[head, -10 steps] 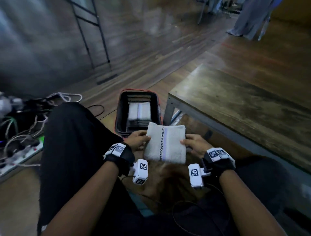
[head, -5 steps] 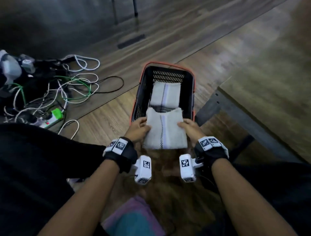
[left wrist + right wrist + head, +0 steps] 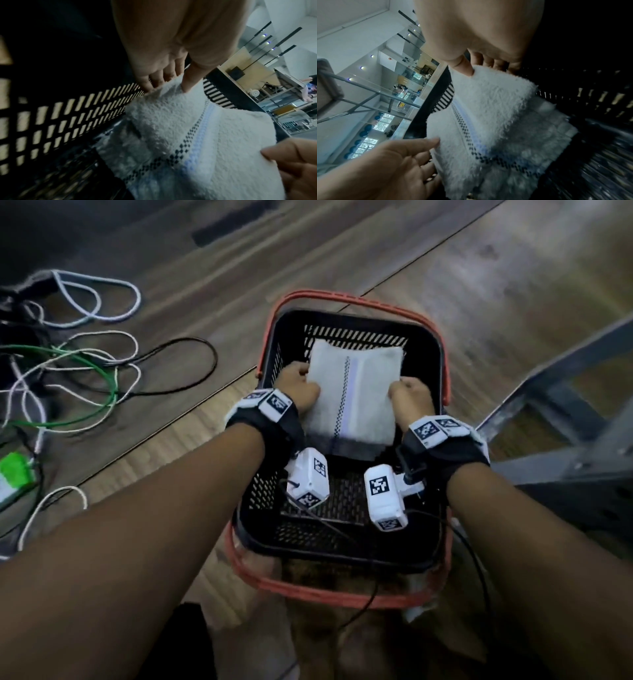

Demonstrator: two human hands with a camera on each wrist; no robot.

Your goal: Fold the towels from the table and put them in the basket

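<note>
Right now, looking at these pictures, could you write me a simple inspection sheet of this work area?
Surface: wooden plank floor; the basket stands on it.
Job's things: folded white towel with a checked stripe, held inside the black basket, over another folded towel lying in it.
Clutter: nothing seen in the basket besides towels.
Grips: left hand and right hand each pinch a side edge of the towel.
Cables: loose white, green and black cables on the floor to the left; a thin wire hangs over the basket rim.
Surroundings: grey metal table frame on the right.
</note>
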